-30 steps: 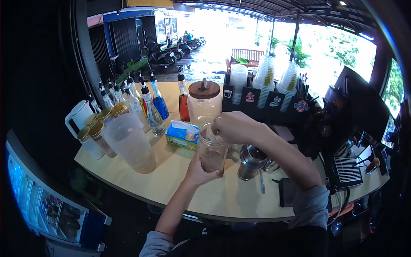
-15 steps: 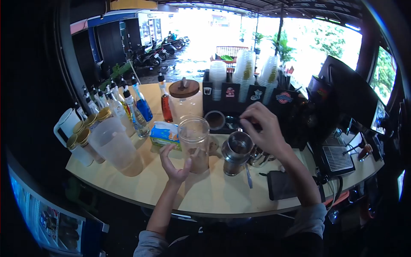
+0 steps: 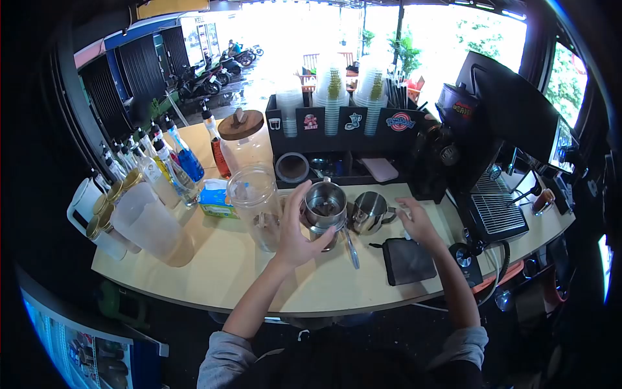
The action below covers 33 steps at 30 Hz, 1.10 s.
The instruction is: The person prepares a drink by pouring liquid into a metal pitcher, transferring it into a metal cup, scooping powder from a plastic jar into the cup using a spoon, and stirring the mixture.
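My left hand (image 3: 299, 238) curls around the left and front of a steel cup (image 3: 326, 202), thumb in front and fingers along its side. The cup is stacked on another metal vessel, mostly hidden behind my hand. A spoon (image 3: 352, 249) lies to the right of the stack. My right hand (image 3: 420, 223) hovers just right of a steel milk pitcher (image 3: 371, 212), near its handle, fingers apart with nothing in them. Left of my left hand stands a clear open jar (image 3: 253, 194). A black folded cloth (image 3: 409, 261) lies below my right hand.
A cloudy plastic pitcher (image 3: 152, 223) and syrup bottles (image 3: 188, 162) stand at left. A tissue pack (image 3: 217, 200) and a wooden-lidded jar (image 3: 246, 146) are behind the clear jar. A black organizer (image 3: 285, 139) holds cup stacks. An espresso machine (image 3: 495, 207) is at right.
My left hand has moved from beside the clear jar to the steel cup. My right hand has left the space above the cup and moved right, past the milk pitcher. The view has turned right.
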### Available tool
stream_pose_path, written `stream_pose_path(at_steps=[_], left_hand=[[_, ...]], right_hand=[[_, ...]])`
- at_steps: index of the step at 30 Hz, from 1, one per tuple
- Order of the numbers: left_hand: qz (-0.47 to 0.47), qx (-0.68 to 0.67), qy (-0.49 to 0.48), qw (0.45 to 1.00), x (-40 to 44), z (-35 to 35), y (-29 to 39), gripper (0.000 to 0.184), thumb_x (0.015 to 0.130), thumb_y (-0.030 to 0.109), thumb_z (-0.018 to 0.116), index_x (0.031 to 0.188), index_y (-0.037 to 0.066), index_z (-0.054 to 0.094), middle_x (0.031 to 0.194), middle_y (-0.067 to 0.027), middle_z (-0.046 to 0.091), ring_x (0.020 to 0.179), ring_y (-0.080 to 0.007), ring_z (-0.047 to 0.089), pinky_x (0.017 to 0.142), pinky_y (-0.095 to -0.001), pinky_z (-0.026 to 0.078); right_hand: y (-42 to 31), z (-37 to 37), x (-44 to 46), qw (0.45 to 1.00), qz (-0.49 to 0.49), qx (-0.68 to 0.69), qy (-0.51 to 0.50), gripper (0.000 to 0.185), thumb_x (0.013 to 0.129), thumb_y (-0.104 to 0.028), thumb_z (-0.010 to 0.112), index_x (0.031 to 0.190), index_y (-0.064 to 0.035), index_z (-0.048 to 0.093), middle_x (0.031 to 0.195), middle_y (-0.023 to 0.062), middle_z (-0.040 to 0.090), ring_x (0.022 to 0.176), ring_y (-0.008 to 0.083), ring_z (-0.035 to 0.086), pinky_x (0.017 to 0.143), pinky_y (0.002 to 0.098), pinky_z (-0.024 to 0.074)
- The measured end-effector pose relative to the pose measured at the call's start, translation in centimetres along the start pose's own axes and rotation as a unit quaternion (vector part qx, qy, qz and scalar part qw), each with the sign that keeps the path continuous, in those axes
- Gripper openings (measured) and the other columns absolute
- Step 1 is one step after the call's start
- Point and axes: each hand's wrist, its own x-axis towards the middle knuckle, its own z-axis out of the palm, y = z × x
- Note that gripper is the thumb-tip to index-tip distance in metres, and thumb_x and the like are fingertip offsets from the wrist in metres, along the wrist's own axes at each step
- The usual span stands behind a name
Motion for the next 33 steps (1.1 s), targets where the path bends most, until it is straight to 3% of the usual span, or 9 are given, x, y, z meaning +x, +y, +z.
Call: stream_pose_path(at_steps=[3,7,9,15,21,27,33], left_hand=[[-0.062,-0.019,0.007,0.998,0.5,-0.1,0.2,0.091,0.064,0.015,0.081,0.139,0.001,0.031,0.137,-0.0187,0.04,0.126,-0.0298,0.043,0.104,-0.0388,0.037],[-0.093,-0.064,-0.034,0.993,0.9,-0.4,-1.0,0.093,0.063,0.017,0.083,0.139,0.001,0.032,0.132,-0.0185,0.046,0.123,-0.0275,0.047,0.103,-0.038,0.038],[-0.157,-0.076,-0.07,0.982,1.1,-0.6,-0.5,0.089,0.062,0.021,0.085,0.135,0.0,0.038,0.125,-0.0172,0.053,0.116,-0.0255,0.054,0.101,-0.0372,0.041],[-0.134,-0.065,-0.057,0.987,-0.2,0.5,-2.9,0.081,0.062,0.027,0.086,0.127,0.0,0.045,0.116,-0.0141,0.059,0.107,-0.0232,0.059,0.093,-0.0356,0.046],[-0.111,-0.113,-0.018,0.987,-0.9,1.4,-4.1,0.074,0.063,0.024,0.084,0.122,0.0,0.048,0.11,-0.0115,0.058,0.103,-0.0213,0.058,0.091,-0.0342,0.047],[-0.079,-0.134,0.011,0.988,-1.5,2.2,-5.0,0.073,0.062,0.026,0.082,0.121,0.0,0.048,0.111,-0.0115,0.055,0.106,-0.0216,0.056,0.093,-0.0339,0.044],[-0.081,-0.151,0.012,0.985,-2.1,2.7,-5.9,0.078,0.063,0.031,0.081,0.125,0.0,0.045,0.117,-0.013,0.054,0.112,-0.0238,0.053,0.097,-0.0355,0.041]], right_hand=[[3.3,2.0,0.0,0.997,0.019,0.071,-0.031,0.027,0.092,-0.014,0.054,0.113,0.0014,0.055,0.103,0.0171,0.062,0.094,0.0293,0.06,0.082,0.0353,0.048],[3.7,3.2,0.1,0.985,0.065,0.155,-0.037,0.021,0.094,-0.015,0.053,0.107,0.0013,0.056,0.095,0.0119,0.063,0.092,0.0224,0.061,0.083,0.0332,0.0473],[5.7,4.4,0.5,0.959,0.067,0.268,-0.056,0.016,0.096,-0.016,0.052,0.097,-0.0006,0.055,0.088,0.0058,0.061,0.088,0.014,0.059,0.083,0.0298,0.0465],[4.9,5.2,0.9,0.939,0.057,0.338,-0.026,0.012,0.096,-0.013,0.052,0.089,-0.003,0.054,0.079,0.0001,0.056,0.076,0.0075,0.052,0.074,0.0237,0.0423],[2.8,3.5,3.1,0.941,0.026,0.336,0.004,0.013,0.096,-0.013,0.052,0.086,-0.0043,0.053,0.076,-0.0021,0.053,0.075,0.006,0.048,0.069,0.0231,0.0381],[-4.0,-1.1,5.2,0.931,-0.037,0.364,-0.003,0.011,0.095,-0.01,0.053,0.085,-0.0052,0.05,0.076,-0.0026,0.051,0.072,0.0046,0.047,0.068,0.0223,0.0386],[-8.7,-2.9,6.9,0.918,-0.078,0.382,-0.074,0.013,0.092,-0.013,0.058,0.088,-0.0068,0.048,0.076,-0.003,0.05,0.073,0.0027,0.047,0.067,0.0201,0.0395]])
